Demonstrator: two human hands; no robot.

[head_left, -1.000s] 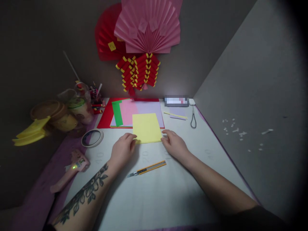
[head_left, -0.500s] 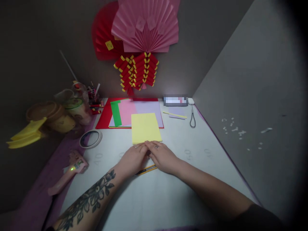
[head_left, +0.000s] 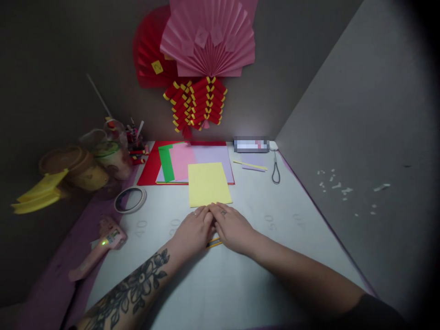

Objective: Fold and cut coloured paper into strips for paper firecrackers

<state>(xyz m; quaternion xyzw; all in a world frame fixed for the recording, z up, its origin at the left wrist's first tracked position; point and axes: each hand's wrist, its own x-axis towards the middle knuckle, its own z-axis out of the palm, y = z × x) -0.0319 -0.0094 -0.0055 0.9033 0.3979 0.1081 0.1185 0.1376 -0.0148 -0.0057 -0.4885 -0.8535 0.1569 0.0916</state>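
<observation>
My left hand (head_left: 194, 228) and my right hand (head_left: 234, 229) lie palms down on the white mat, fingers laid flat and fingertips overlapping in the middle. Both look open, though the palms are hidden. Between and under them shows part of a slim tool with orange-yellow edges and a dark centre (head_left: 214, 242); its kind and most of its length are covered. Just beyond my fingertips is a yellow sheet of paper (head_left: 209, 183), flat, overlapping a stack of coloured paper. Green (head_left: 167, 162), pink (head_left: 182, 160) and lilac sheets (head_left: 211, 158) rest on red paper (head_left: 147, 172).
To the left are a roll of tape (head_left: 118, 205), a pink glue gun (head_left: 98, 256) with a lit green light, and several cups (head_left: 112, 158). Thin paper strips (head_left: 250, 165) and a looped cord (head_left: 276, 172) lie right. Paper fans (head_left: 209, 41) and firecracker decorations (head_left: 208, 101) hang behind.
My left hand has shifted slightly right, and less of the orange-edged tool shows between my hands. My right hand stays almost in place.
</observation>
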